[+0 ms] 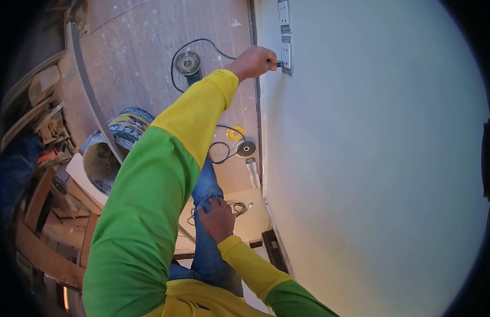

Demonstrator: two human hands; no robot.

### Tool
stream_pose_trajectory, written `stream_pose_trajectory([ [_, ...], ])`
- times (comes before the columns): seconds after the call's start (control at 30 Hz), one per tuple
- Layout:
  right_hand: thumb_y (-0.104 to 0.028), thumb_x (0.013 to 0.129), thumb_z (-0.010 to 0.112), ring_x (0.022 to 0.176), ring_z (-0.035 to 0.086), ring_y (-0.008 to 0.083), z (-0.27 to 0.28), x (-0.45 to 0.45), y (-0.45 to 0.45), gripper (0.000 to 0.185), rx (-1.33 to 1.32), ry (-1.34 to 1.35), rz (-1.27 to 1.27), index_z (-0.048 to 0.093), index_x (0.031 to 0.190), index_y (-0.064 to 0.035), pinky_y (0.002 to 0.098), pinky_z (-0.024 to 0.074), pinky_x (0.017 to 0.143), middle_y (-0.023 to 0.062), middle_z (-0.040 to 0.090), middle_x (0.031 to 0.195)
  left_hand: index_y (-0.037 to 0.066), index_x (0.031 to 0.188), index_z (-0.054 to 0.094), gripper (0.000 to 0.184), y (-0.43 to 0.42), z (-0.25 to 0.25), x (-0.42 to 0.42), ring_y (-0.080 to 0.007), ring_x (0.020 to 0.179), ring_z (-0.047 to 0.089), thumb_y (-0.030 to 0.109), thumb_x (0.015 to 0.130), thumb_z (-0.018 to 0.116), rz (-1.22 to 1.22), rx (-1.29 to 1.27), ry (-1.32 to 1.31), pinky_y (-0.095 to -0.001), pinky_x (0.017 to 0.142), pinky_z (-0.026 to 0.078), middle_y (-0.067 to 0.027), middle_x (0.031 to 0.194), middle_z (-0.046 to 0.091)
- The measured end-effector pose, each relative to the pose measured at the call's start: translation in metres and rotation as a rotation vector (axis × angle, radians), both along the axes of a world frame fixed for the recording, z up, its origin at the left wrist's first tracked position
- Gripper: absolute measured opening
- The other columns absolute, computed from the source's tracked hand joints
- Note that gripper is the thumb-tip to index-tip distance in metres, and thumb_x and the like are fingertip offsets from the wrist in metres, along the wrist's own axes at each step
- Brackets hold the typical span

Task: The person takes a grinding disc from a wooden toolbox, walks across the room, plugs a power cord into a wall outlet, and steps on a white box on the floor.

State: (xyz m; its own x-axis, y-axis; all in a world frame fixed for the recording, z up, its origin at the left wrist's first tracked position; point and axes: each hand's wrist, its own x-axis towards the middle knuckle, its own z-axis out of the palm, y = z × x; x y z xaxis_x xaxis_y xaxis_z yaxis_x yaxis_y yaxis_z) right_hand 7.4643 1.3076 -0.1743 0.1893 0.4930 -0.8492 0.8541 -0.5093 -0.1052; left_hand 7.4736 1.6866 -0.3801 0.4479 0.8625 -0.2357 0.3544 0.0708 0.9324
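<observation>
My left hand (254, 62) is closed on a dark plug (279, 64) at the lower wall outlet (287, 56). The plug meets the outlet's face; I cannot tell how deep it sits. A black cord (207, 40) loops from near this hand to an angle grinder (188, 64), which lies on the floor with its disc side up. My right hand (218, 219) rests on my jeans at the knee (207, 182), fingers laid out and holding nothing. A second outlet (284, 12) sits beyond the first.
On the floor near the wall lie a yellow disc (235, 132), a dark round disc (246, 148) and a coiled cable (237, 208). To the left are a bucket (134, 122), a long grey strip (91, 87), a wooden frame (47, 259) and wood scraps (56, 129).
</observation>
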Motion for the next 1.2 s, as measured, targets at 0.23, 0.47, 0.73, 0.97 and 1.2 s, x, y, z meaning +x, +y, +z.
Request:
stream_pose_trajectory([
  [0.23,-0.039,0.078,0.065,0.106,0.058,0.0386,0.002,-0.002,0.008,0.048,-0.053,0.013,-0.005,0.063,0.114,-0.0077,0.0478,0.0497,0.088,0.0186,0.056,0.124,0.001,0.096,0.069,0.022,-0.016,-0.002,0.008,-0.0268,0.074,0.064,0.016,0.080,0.072,0.083,-0.018,-0.031,-0.0339,0.070,0.050,-0.0159,0.083,0.068],
  [0.47,-0.039,0.078,0.066,0.105,0.057,0.0393,0.000,-0.004,0.006,0.047,-0.021,0.022,0.011,0.063,0.112,-0.0066,0.0482,0.0500,0.087,0.0195,0.056,0.123,0.002,0.095,0.069,0.023,-0.012,0.000,0.009,-0.0287,0.075,0.064,0.018,0.079,0.073,0.112,-0.058,-0.013,-0.0340,0.071,0.050,-0.0159,0.086,0.069],
  [0.73,-0.038,0.077,0.066,0.099,0.059,0.0396,-0.002,-0.010,0.003,0.045,0.003,0.012,0.069,0.063,0.108,-0.0056,0.0482,0.0517,0.082,0.0195,0.057,0.118,0.003,0.093,0.070,0.022,-0.015,-0.005,0.016,-0.0309,0.076,0.064,0.018,0.078,0.073,0.140,-0.040,-0.027,-0.0355,0.071,0.050,-0.0169,0.084,0.068],
  [0.97,-0.036,0.076,0.067,0.097,0.060,0.0391,0.001,-0.013,-0.008,0.043,0.026,0.038,0.127,0.063,0.107,-0.0064,0.0475,0.0531,0.079,0.0187,0.059,0.115,0.008,0.090,0.071,0.018,-0.028,0.004,0.025,-0.0355,0.081,0.063,0.023,0.080,0.069,0.282,-0.016,0.028,-0.0426,0.074,0.051,-0.0153,0.086,0.068],
  [1.2,-0.038,0.076,0.068,0.097,0.061,0.0379,0.014,-0.023,-0.015,0.043,0.044,0.036,0.063,0.065,0.106,-0.0079,0.0474,0.0526,0.081,0.0183,0.060,0.115,0.010,0.097,0.069,0.019,-0.040,0.016,0.015,-0.0339,0.090,0.062,0.022,0.083,0.065,0.293,-0.031,0.027,-0.0436,0.078,0.049,-0.0128,0.093,0.067],
])
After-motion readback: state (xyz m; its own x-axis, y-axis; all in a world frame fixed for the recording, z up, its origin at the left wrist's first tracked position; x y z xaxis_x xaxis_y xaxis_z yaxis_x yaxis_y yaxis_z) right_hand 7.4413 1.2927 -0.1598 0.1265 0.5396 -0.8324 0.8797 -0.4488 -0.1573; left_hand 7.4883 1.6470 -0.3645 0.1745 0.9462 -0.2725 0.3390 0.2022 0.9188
